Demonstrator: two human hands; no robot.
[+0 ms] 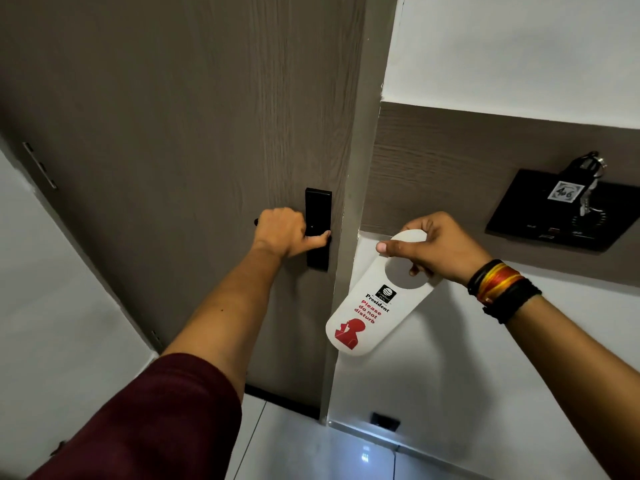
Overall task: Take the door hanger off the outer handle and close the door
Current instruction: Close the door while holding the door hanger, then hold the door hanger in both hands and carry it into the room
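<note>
your left hand (282, 232) is wrapped around the inner handle (257, 222) beside the black lock plate (318, 216), near the latch edge of the door (173, 133). your right hand (434, 245) pinches the door hanger (370, 306) at its top loop, clear of the door, in front of the white wall (450, 358). the door appears shut or nearly so; the latch itself is not visible. hold the handle level, pull firmly toward the frame (349, 271), and keep the hanger away from the gap.
</note>
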